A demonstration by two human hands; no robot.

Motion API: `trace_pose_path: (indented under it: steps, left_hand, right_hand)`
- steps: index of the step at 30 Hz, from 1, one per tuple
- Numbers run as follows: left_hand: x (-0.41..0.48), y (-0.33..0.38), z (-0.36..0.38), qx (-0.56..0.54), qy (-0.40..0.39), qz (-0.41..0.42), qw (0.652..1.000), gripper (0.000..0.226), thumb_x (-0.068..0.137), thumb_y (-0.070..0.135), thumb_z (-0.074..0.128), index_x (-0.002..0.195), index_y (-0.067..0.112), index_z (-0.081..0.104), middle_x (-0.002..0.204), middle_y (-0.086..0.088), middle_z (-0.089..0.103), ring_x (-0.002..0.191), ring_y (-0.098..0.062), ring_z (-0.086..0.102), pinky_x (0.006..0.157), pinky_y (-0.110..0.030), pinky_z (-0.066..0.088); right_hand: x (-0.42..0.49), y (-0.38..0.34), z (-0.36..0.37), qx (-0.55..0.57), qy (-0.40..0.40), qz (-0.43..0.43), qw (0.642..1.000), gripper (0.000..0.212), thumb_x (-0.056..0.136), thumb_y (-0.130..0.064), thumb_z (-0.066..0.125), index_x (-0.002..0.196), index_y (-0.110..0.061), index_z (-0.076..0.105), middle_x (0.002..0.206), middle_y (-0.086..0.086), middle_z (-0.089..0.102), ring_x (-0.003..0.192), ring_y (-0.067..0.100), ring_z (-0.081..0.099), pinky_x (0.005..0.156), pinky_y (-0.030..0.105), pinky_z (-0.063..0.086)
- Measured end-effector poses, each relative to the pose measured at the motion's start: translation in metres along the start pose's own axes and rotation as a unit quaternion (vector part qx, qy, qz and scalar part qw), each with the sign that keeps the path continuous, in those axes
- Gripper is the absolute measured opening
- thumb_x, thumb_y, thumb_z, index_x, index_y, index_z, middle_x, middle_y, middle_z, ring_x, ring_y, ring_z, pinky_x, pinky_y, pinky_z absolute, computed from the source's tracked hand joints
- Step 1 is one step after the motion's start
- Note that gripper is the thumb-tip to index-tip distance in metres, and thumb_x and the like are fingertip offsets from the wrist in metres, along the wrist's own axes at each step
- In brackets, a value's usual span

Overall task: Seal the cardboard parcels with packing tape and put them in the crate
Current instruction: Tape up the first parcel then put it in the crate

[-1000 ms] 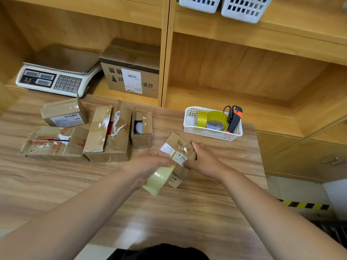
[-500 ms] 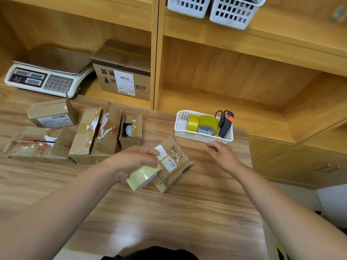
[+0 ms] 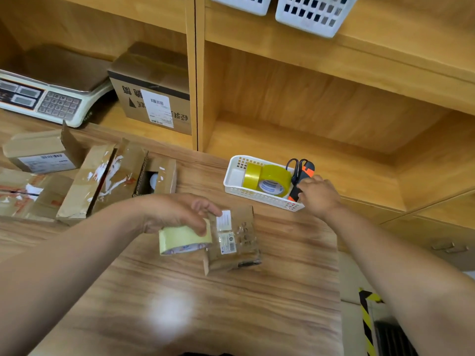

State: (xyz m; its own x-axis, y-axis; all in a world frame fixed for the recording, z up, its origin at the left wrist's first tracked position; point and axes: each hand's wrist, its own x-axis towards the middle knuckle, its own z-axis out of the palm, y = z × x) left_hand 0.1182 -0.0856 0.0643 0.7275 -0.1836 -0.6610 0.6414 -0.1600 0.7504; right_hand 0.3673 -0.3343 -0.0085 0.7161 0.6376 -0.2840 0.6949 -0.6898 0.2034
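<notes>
A small cardboard parcel (image 3: 237, 242) with white labels lies on the wooden table (image 3: 257, 317), near its middle. My left hand (image 3: 174, 214) grips a pale yellow tape roll (image 3: 183, 240) right against the parcel's left side. A strip of tape seems to run from the roll onto the parcel. My right hand (image 3: 320, 195) is at the right end of a white basket (image 3: 232, 182), its fingers curled round the orange and black cutter (image 3: 305, 170) standing in it. Several more parcels (image 3: 102, 181), some with open flaps, lie at the table's left.
The basket also holds two yellow tape rolls (image 3: 267, 178) and black scissors (image 3: 295, 167). On the shelf behind stand a weighing scale (image 3: 46, 98) and a large labelled box (image 3: 154, 98). White crates (image 3: 313, 14) hang at the top. Hazard-striped floor (image 3: 366, 317) shows at the right.
My right hand has left the small parcel and reached up and right to the cutter in the basket. My left hand keeps the tape roll at the parcel, which has turned slightly.
</notes>
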Motion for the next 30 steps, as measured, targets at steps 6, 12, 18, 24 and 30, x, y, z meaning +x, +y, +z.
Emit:
trace_pose_path:
  steps: [6, 12, 18, 24, 30]
  left_hand:
    - [0.015, 0.003, -0.011, 0.017, -0.03, 0.006, 0.999, 0.064, 0.06, 0.009, 0.065, 0.123, 0.02, 0.057, 0.081, 0.004, 0.051, 0.066, 0.007, 0.055, 0.065, -0.009, 0.041]
    - [0.02, 0.001, -0.015, 0.009, -0.044, 0.004, 0.999, 0.065, 0.06, 0.008, 0.067, 0.124, 0.02, 0.057, 0.081, 0.002, 0.051, 0.069, 0.0, 0.051, 0.064, -0.012, 0.041]
    - [0.019, 0.005, -0.015, 0.004, -0.059, -0.002, 0.998, 0.061, 0.069, -0.003, 0.065, 0.126, 0.014, 0.053, 0.081, 0.003, 0.056, 0.069, 0.0, 0.054, 0.065, -0.01, 0.043]
    - [0.019, 0.0, -0.014, -0.005, -0.054, 0.001, 0.999, 0.063, 0.063, 0.002, 0.063, 0.125, 0.013, 0.054, 0.073, 0.01, 0.058, 0.067, 0.0, 0.053, 0.064, -0.011, 0.043]
    - [0.019, -0.002, -0.012, -0.007, -0.045, 0.005, 0.999, 0.062, 0.061, 0.004, 0.064, 0.122, 0.017, 0.057, 0.074, 0.011, 0.061, 0.068, 0.0, 0.054, 0.065, -0.013, 0.044]
  right_hand:
    - [0.027, 0.015, 0.001, -0.221, 0.03, -0.093, 0.97, 0.034, 0.091, -0.016, 0.054, 0.125, -0.018, 0.051, 0.135, 0.0, 0.046, 0.13, 0.024, 0.032, 0.097, 0.034, 0.03]
    - [0.041, 0.017, -0.003, -0.316, 0.047, -0.153, 0.935, 0.032, 0.091, -0.014, 0.052, 0.123, -0.018, 0.055, 0.132, 0.003, 0.046, 0.127, 0.028, 0.037, 0.108, 0.04, 0.025]
    - [0.05, 0.015, -0.005, -0.325, 0.049, -0.151, 0.932, 0.031, 0.088, -0.018, 0.056, 0.119, -0.021, 0.052, 0.123, 0.002, 0.05, 0.118, 0.026, 0.042, 0.106, 0.038, 0.027]
    - [0.047, 0.012, -0.003, -0.324, 0.061, -0.144, 0.933, 0.034, 0.086, -0.02, 0.057, 0.119, -0.019, 0.047, 0.12, 0.001, 0.051, 0.113, 0.025, 0.044, 0.102, 0.036, 0.029]
    - [0.043, 0.009, -0.004, -0.336, 0.047, -0.141, 0.93, 0.027, 0.091, -0.017, 0.052, 0.118, -0.017, 0.052, 0.124, 0.007, 0.047, 0.118, 0.029, 0.04, 0.105, 0.041, 0.027]
